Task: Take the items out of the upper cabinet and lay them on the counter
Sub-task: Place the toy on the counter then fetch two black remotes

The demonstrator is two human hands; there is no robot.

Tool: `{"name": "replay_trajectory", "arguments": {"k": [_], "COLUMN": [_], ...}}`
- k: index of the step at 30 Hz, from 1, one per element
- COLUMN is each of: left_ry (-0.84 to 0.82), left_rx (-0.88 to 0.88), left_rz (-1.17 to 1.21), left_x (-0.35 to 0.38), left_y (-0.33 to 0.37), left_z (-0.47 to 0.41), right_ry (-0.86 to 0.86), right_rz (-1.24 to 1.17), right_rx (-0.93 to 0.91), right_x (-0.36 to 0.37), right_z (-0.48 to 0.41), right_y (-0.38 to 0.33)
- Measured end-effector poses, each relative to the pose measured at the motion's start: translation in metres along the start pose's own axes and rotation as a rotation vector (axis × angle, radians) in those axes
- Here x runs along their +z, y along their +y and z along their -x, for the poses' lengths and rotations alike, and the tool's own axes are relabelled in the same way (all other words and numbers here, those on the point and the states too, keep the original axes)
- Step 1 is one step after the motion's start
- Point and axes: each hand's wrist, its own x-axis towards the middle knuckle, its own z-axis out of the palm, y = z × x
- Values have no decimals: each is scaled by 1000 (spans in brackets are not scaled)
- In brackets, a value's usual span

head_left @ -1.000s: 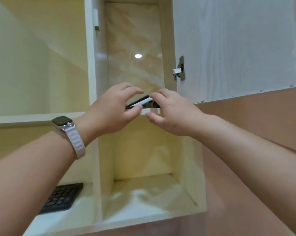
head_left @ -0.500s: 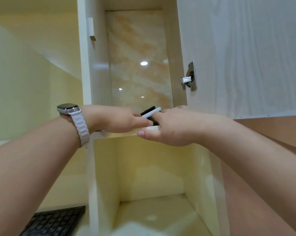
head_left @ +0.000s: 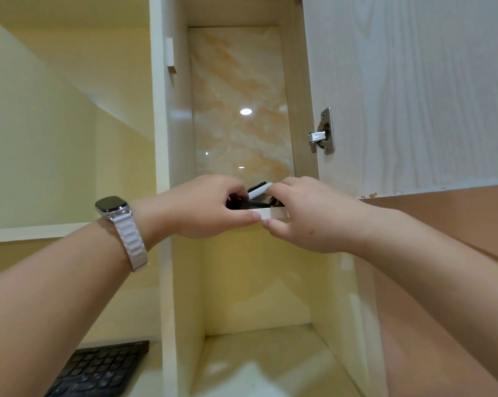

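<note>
Both of my hands reach up to the shelf edge [head_left: 272, 213] of the narrow upper cabinet [head_left: 239, 110]. A flat black-and-white item [head_left: 258, 191] lies tilted on that shelf, mostly hidden behind my fingers. My left hand [head_left: 202, 207], with a watch on the wrist, has fingers curled over dark items [head_left: 237, 203] on the shelf, thumb under the edge. My right hand [head_left: 308, 213] curls its fingers over the white end of the flat item, thumb below the shelf edge. What exactly lies on the shelf is hard to tell.
The white cabinet door [head_left: 413, 96] stands open on the right, with a metal hinge [head_left: 322, 133]. Below the shelf is a cream-coloured niche [head_left: 259, 282]. A black keyboard [head_left: 99, 371] lies at lower left on the counter. A brown wall [head_left: 456, 239] sits at right.
The view has tilted up slightly. Both hands stay at the shelf edge; my fingers have curled further over the items, and more dark items show between my hands.
</note>
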Motion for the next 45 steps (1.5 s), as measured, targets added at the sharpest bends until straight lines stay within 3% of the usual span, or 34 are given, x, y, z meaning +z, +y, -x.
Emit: {"name": "replay_trajectory", "arguments": {"k": [7,12,19,28,33,45], "left_ry": [305,446,512,739,735,478], "left_rx": [180,222,162,-60,-250,-237], "left_rz": [127,-18,-127,288,431,220], "left_x": [3,11,9,10,1,-5], "left_y": [-7,-17,-12,-1,8,13], "left_z": [18,28,40,49,42,67], "right_ry": [105,179,180,446,514,447], "right_rz": [-168,-182,-144,-247,-289,-177], "right_rx": [114,132,146,181,189,282], "right_x": [-6,-9,-17,-14,-11,10], "right_z": [2,2,3,22,30,57], "right_y": [-3,-10,-10,-15,-18,-16]}}
